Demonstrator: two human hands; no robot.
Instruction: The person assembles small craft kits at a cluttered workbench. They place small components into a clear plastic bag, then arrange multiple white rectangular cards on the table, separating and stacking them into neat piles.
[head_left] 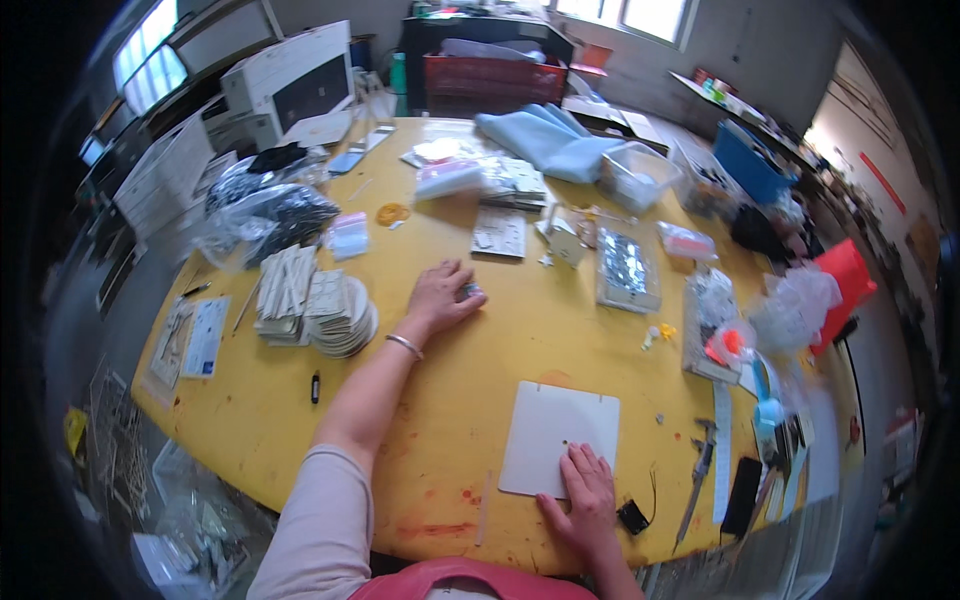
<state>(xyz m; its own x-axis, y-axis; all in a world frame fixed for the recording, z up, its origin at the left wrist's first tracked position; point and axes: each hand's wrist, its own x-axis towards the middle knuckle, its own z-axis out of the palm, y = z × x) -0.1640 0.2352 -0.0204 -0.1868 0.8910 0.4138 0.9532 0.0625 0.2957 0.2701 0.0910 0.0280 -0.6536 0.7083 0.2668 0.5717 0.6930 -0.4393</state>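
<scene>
I can't make out the small object (468, 290) under the left hand (441, 298); the lower edge cuts off the right forearm (616, 575).

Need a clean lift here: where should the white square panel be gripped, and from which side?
I'd grip the white square panel by its left edge, coming from the left: that edge is uncovered, while the right hand rests over the lower right. It looks thin and lies flat, so the edge probably needs prying up first.
</scene>
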